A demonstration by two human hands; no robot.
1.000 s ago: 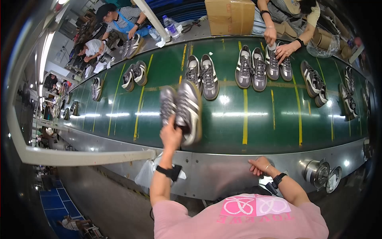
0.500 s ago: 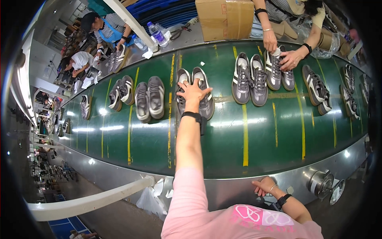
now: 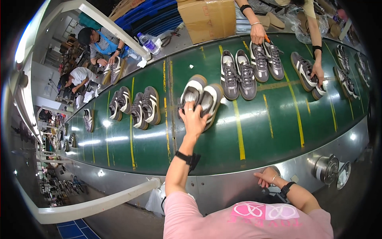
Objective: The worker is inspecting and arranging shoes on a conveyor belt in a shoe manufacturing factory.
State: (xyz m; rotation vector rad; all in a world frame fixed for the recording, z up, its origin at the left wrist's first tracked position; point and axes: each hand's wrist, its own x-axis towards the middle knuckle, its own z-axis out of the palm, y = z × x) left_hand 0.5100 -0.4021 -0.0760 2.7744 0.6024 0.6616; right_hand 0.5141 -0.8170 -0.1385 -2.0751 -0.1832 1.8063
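Note:
My left hand (image 3: 193, 120) reaches over the green conveyor belt and is closed on a pair of grey sneakers (image 3: 213, 96). Its fingers press into the two shoe openings and pinch the pair together. The shoes are tilted, their white heels and gum soles turned away from me. Whether they touch the belt I cannot tell. Down by the steel edge of the belt, my right hand (image 3: 267, 176) holds nothing; its fingers are loosely bent and apart. Right of the held pair, another pair of grey sneakers with white stripes (image 3: 239, 75) stands on the belt.
More sneaker pairs (image 3: 146, 107) stand along the green belt (image 3: 207, 153). Across it, a co-worker's hands (image 3: 258, 32) touch shoes on the right. A cardboard box (image 3: 207, 20) and a bottle (image 3: 148, 44) stand on the far side. A white metal bar (image 3: 99, 199) juts in at lower left.
My left hand has gone from lying spread over the pair to gripping it; the shoes are turned and tilted. My right hand stays by the edge. The co-worker's one hand moved to another pair.

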